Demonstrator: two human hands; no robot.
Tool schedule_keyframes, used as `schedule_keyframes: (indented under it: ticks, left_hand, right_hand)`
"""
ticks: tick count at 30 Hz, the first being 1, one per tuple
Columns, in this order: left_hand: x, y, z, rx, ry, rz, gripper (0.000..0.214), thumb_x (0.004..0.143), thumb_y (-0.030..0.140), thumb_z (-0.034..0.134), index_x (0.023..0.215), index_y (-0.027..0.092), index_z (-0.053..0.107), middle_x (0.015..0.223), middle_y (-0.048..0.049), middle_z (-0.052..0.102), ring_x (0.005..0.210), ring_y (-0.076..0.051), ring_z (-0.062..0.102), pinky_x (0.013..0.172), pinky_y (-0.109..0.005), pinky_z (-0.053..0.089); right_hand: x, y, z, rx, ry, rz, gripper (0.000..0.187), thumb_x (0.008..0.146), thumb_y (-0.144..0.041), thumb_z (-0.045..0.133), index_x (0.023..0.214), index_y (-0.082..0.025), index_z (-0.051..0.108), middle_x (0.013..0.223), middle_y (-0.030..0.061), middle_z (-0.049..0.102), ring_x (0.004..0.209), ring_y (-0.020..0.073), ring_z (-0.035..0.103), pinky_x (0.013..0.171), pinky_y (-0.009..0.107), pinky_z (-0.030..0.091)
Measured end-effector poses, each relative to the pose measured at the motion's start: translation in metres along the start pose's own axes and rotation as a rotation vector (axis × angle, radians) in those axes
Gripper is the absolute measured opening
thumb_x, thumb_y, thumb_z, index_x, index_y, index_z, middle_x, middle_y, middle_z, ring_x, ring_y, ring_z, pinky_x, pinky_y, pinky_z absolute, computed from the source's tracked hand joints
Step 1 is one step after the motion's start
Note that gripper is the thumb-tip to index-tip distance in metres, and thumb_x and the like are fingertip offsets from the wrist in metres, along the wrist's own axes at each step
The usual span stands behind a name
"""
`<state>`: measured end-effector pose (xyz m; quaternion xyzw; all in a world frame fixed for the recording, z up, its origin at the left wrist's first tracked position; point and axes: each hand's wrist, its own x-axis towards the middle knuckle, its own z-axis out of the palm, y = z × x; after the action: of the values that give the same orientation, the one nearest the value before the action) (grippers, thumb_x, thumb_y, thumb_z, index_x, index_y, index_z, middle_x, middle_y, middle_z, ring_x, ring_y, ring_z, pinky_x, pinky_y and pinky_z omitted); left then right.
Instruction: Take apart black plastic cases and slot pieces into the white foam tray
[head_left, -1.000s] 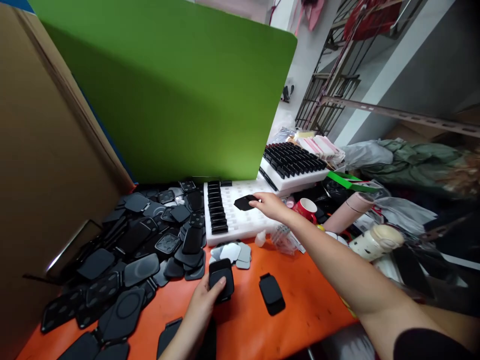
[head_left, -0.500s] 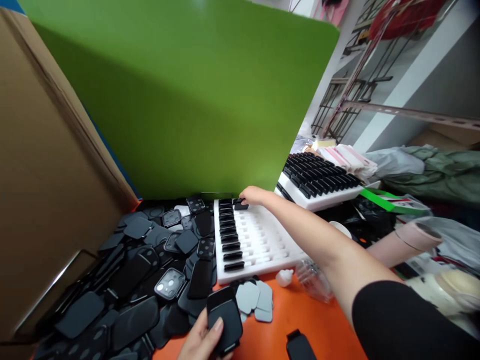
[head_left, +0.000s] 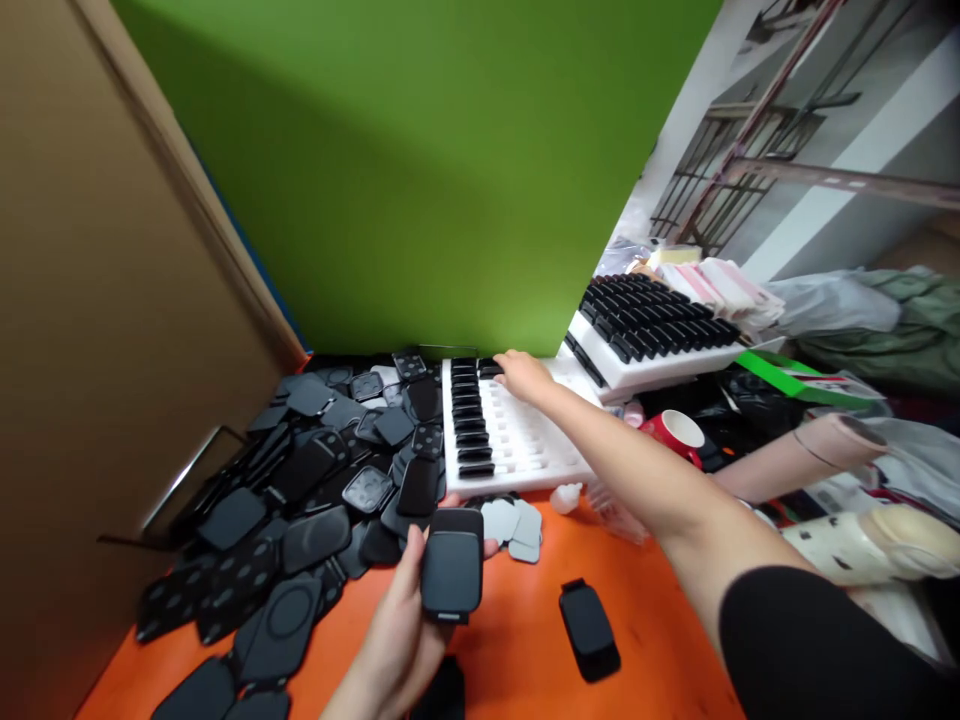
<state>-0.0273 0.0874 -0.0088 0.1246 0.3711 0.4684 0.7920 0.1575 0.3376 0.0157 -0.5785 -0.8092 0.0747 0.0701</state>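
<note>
My left hand (head_left: 409,610) grips a black folding pad (head_left: 452,572) from beneath, thumb along its left edge and fingertips showing at the right. Stretched far forward, my right hand (head_left: 523,376) has its fingertips at the end of another black folding pad (head_left: 489,368), which sits at the back of the white foam tray (head_left: 551,478). A column of similar pads stands on edge along the tray's left side; white slots show to its right. A single black pad (head_left: 589,628) lies on the orange table, to the right of my left hand.
Black parts are heaped (head_left: 315,470) on the left, beside a cardboard wall (head_left: 142,300). Behind the tray rises a green panel (head_left: 420,200). A filled foam tray (head_left: 652,365), a red mug (head_left: 679,432) and a pink roll (head_left: 802,455) stand right. Grey plates (head_left: 525,530) lie before the tray.
The view has tipped downward, showing more table. My left hand has turned, holding its pad more upright. The right hand's pad now sits lower, in line with the tray's back row.
</note>
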Motion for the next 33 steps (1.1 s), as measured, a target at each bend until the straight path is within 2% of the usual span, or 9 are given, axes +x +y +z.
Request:
schedule_keyframes:
  ticks: [3, 5, 8, 12, 17, 19, 23, 28, 33]
  left_hand:
    - [-0.015, -0.010, 0.002, -0.126, -0.030, -0.016, 0.045, 0.087, 0.046, 0.037, 0.125, 0.023, 0.044, 0.113, -0.0113, 0.060, 0.095, -0.021, 0.060, 0.071, -0.030, 0.048]
    - [-0.023, -0.018, 0.003, -0.190, -0.035, -0.044, 0.044, 0.087, 0.046, 0.037, 0.120, 0.018, 0.049, 0.110, -0.0136, 0.061, 0.096, -0.024, 0.059, 0.080, -0.039, 0.046]
    - [-0.033, -0.029, 0.004, -0.241, -0.040, -0.041, 0.043, 0.087, 0.044, 0.040, 0.116, 0.016, 0.053, 0.111, -0.0141, 0.060, 0.093, -0.024, 0.060, 0.086, -0.041, 0.043]
    - [-0.046, -0.045, 0.006, -0.289, -0.072, 0.003, 0.039, 0.087, 0.040, 0.042, 0.117, 0.018, 0.052, 0.111, -0.0134, 0.061, 0.094, -0.024, 0.060, 0.087, -0.041, 0.042]
    - [-0.060, -0.062, 0.011, -0.332, -0.069, 0.036, 0.036, 0.089, 0.039, 0.039, 0.120, 0.023, 0.050, 0.113, -0.0088, 0.060, 0.100, -0.022, 0.057, 0.089, -0.042, 0.042]
    - [-0.065, -0.066, 0.014, -0.335, -0.086, 0.047, 0.037, 0.089, 0.039, 0.039, 0.121, 0.025, 0.049, 0.114, -0.0075, 0.060, 0.103, -0.022, 0.056, 0.090, -0.042, 0.042]
    - [-0.073, -0.070, 0.019, -0.324, -0.098, 0.044, 0.042, 0.087, 0.044, 0.040, 0.118, 0.019, 0.052, 0.112, -0.0095, 0.060, 0.105, -0.023, 0.054, 0.092, -0.038, 0.040]
    - [-0.079, -0.071, 0.024, -0.325, -0.109, 0.046, 0.043, 0.087, 0.044, 0.039, 0.124, 0.024, 0.046, 0.112, -0.0076, 0.060, 0.105, -0.021, 0.054, 0.091, -0.036, 0.041]
    - [-0.085, -0.072, 0.025, -0.249, -0.081, 0.018, 0.038, 0.088, 0.038, 0.040, 0.125, 0.029, 0.043, 0.109, -0.0047, 0.061, 0.096, -0.018, 0.059, 0.082, -0.031, 0.046]
  right_hand:
    - [-0.067, -0.017, -0.005, 0.132, 0.091, -0.004, 0.035, 0.090, -0.033, 0.036, 0.121, -0.019, 0.044, 0.114, 0.0084, 0.054, 0.097, 0.0177, 0.053, 0.083, 0.029, 0.041]
    - [-0.123, -0.033, -0.002, 0.483, 0.205, -0.001, 0.029, 0.088, -0.035, 0.040, 0.111, -0.022, 0.051, 0.107, 0.0046, 0.058, 0.096, 0.0166, 0.054, 0.082, 0.028, 0.043]
    - [-0.205, -0.064, 0.009, 0.807, 0.224, 0.052, 0.023, 0.087, -0.034, 0.043, 0.102, -0.022, 0.056, 0.097, 0.0035, 0.061, 0.089, 0.0167, 0.057, 0.076, 0.028, 0.045]
    - [-0.275, -0.103, 0.018, 0.902, 0.261, 0.038, 0.016, 0.086, -0.026, 0.044, 0.093, -0.021, 0.057, 0.093, 0.0041, 0.059, 0.087, 0.0162, 0.056, 0.075, 0.028, 0.045]
    - [-0.303, -0.121, 0.019, 0.796, 0.318, 0.002, 0.019, 0.084, -0.018, 0.045, 0.097, -0.021, 0.058, 0.100, 0.0061, 0.055, 0.098, 0.0181, 0.051, 0.086, 0.032, 0.041]
    - [-0.308, -0.120, 0.019, 0.759, 0.332, 0.002, 0.020, 0.083, -0.018, 0.046, 0.098, -0.021, 0.059, 0.101, 0.0066, 0.054, 0.098, 0.0184, 0.050, 0.087, 0.032, 0.041]
    - [-0.316, -0.120, 0.020, 0.726, 0.342, -0.008, 0.021, 0.083, -0.018, 0.046, 0.100, -0.020, 0.058, 0.102, 0.0067, 0.054, 0.098, 0.0181, 0.051, 0.086, 0.031, 0.042]
    - [-0.324, -0.123, 0.019, 0.728, 0.319, 0.012, 0.022, 0.083, -0.018, 0.047, 0.102, -0.020, 0.057, 0.105, 0.0065, 0.053, 0.099, 0.0173, 0.051, 0.087, 0.030, 0.042]
    - [-0.328, -0.121, 0.019, 0.722, 0.296, 0.006, 0.024, 0.083, -0.020, 0.047, 0.104, -0.022, 0.057, 0.108, 0.0067, 0.052, 0.101, 0.0183, 0.050, 0.088, 0.032, 0.042]
